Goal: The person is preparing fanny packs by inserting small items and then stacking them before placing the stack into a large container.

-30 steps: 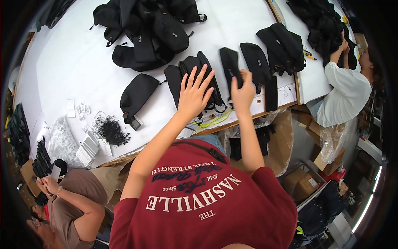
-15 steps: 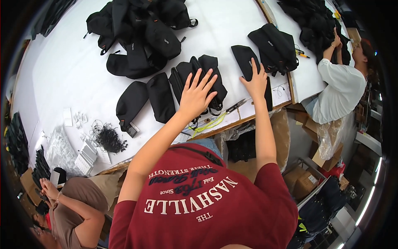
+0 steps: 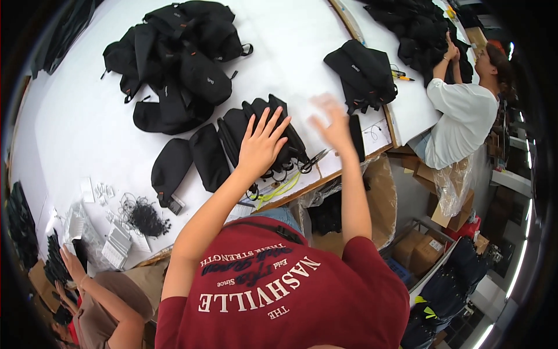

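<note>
A row of black zip pouches (image 3: 233,129) stands pressed together near the table's front edge. My left hand (image 3: 261,145) lies over the row with its fingers spread, resting on the pouches. Just right of the row, my right hand (image 3: 335,127) is blurred by motion above the white tabletop (image 3: 302,70); its thumb is apart from its fingers and nothing shows in it. Two more black pouches lean at the row's left, one a flat pouch (image 3: 171,166) with a small tag at its lower end. Beyond my right hand lies a stack of black pouches (image 3: 366,75).
A large heap of black pouches (image 3: 180,64) covers the far left. Scissors (image 3: 314,160) and yellow-green ribbon (image 3: 282,191) lie by the front edge. Tangled black cords (image 3: 145,216) and white tags (image 3: 118,247) are at left. One co-worker (image 3: 462,116) stands right, another (image 3: 113,302) lower left.
The pouch beneath my right hand has left its place beside the stack, and the row by my left hand now looks fuller and tighter. My right hand has moved left. The whole view has shifted.
</note>
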The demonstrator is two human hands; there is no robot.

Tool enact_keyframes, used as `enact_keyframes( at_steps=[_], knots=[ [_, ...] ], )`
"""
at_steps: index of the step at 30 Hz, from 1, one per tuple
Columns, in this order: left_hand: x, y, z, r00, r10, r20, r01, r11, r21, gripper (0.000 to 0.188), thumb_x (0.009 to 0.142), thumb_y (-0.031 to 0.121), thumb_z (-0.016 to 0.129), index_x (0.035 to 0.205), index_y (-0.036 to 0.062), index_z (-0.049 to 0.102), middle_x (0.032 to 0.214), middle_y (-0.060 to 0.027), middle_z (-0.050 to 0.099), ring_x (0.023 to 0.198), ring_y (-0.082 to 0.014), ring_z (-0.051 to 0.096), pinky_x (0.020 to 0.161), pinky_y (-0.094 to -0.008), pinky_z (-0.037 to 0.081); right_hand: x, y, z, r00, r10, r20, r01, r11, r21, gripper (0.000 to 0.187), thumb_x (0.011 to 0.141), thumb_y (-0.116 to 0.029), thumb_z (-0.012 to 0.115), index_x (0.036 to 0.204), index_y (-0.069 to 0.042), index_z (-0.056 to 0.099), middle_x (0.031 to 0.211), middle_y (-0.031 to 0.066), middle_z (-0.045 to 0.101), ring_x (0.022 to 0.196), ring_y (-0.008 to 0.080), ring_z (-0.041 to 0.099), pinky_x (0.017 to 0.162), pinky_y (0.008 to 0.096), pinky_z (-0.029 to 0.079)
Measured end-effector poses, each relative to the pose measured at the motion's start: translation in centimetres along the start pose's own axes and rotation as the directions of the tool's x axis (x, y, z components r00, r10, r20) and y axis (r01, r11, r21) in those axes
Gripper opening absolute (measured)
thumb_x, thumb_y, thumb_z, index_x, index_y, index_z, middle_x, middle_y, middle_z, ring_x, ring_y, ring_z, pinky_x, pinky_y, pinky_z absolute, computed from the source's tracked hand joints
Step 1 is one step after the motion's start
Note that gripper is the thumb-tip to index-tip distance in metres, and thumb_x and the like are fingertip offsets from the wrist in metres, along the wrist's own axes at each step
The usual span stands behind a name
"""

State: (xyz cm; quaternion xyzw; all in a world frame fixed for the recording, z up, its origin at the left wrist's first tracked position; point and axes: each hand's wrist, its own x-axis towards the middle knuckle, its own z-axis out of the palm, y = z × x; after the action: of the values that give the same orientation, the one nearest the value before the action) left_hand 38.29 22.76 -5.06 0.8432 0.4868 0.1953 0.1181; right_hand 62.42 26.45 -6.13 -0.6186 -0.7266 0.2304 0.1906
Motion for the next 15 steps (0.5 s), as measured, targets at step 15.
enact_keyframes(
  at_steps=[15],
  knots=[
    [-0.6,0.5,0.2,0.998,-0.068,-0.006,0.068,0.997,-0.022,0.05,0.091,0.032,0.052,0.139,0.0231,0.041,0.146,-0.0025,0.035,0.134,-0.0249,0.033,0.11,-0.0452,0.022,1.4,-5.4,-5.7,0.743,0.06,-0.667,0.026,0.993,0.119,0.048,0.082,-0.01,0.065,0.128,-0.005,0.053,0.125,0.0132,0.058,0.116,0.0251,0.055,0.098,0.0333,0.041]
  ],
)
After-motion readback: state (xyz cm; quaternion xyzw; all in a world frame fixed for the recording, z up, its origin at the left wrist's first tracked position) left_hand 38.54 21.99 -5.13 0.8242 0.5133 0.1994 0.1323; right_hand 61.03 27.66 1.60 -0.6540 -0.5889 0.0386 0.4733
